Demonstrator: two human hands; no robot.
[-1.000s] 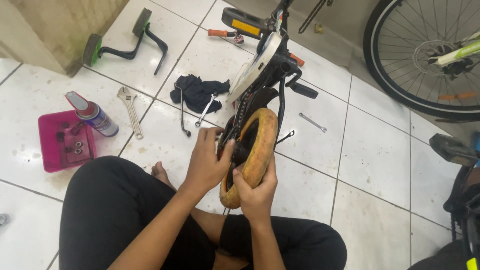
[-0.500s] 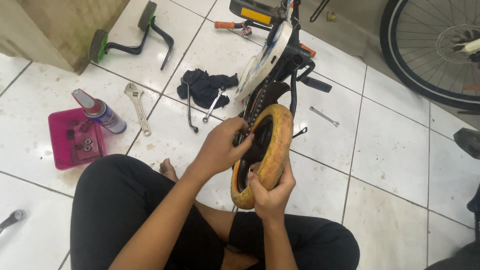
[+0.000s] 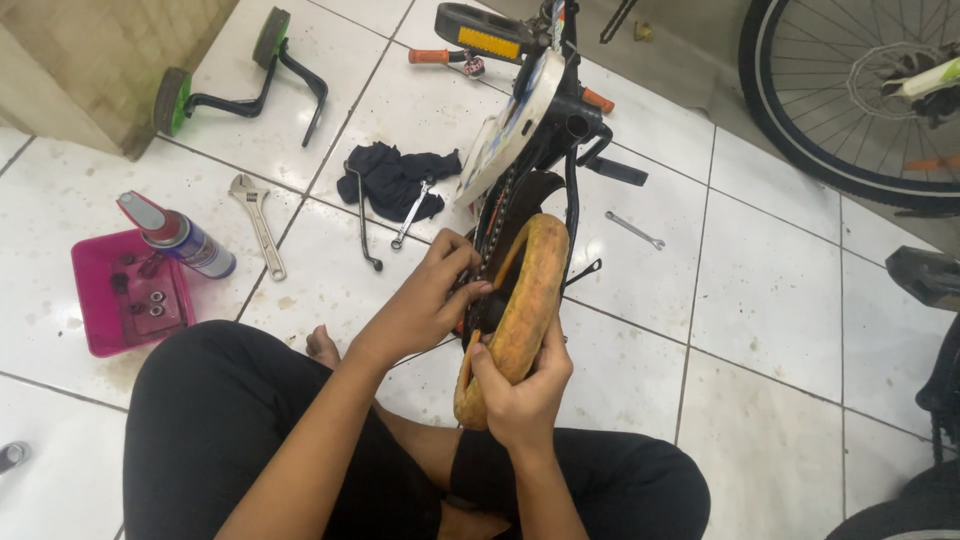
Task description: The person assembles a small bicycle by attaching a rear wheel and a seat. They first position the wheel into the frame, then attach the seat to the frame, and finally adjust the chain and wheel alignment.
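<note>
Small bike wheel w/ tan tyre (image 3: 525, 300) stands upright on edge, between the seated person's knees, still within the upturned kid's bike frame (image 3: 560, 130); chain (image 3: 492, 235) runs along its L side, partly hidden by the chain guard (image 3: 510, 130). R hand (image 3: 520, 385) clenched around lower tyre, thumb on the tread, steadying it. L hand (image 3: 425, 300) reaches in at hub/chain level, fingertips (image 3: 470, 270) pinched on something at the chain or axle; exact part hidden, cannot tell if nut or link. Judgement: step in hand = working chain/axle area at rear wheel, one hand bracing, other manipulating. Next move prob. calls for keeping wheel held square in the frame while L fingers get firm purchase; a tool may be needed, and the nearest lie out of easy reach w/o letting go. Outward: black rag (image 3: 400, 175) w/ small spanner (image 3: 412, 215) on it, just left of the frame; hex key (image 3: 362, 215) beside rag; adjustable wrench (image 3: 258, 225) further left; another spanner (image 3: 635, 230) on tiles to the right. Pink tray (image 3: 100, 330) holds small nuts/parts, spray can (image 3: 178, 237) lying across its rim. Training-wheel bracket (image 3: 245, 75) w/ green wheels lies detached, upper left. Large bike wheel (image 3: 800, 120) upper right, well apart. Floor (image 3: 770, 290) white tile, smudged.
</note>
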